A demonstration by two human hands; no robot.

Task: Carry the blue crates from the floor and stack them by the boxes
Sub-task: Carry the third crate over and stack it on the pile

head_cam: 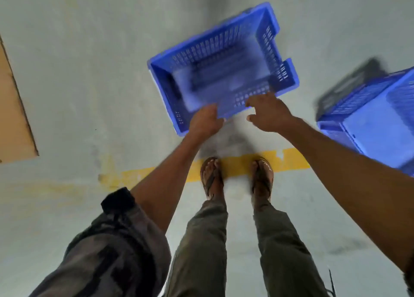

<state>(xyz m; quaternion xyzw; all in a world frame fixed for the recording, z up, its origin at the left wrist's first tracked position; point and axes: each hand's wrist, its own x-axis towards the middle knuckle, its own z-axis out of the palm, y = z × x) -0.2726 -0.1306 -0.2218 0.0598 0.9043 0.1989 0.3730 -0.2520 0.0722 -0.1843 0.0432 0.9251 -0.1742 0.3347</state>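
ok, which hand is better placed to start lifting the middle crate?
Left. The left hand grips the near rim of the blue crate; the right hand is open at that rim, gripping nothing.

Soft light; motion blur smears the central crate (224, 61)
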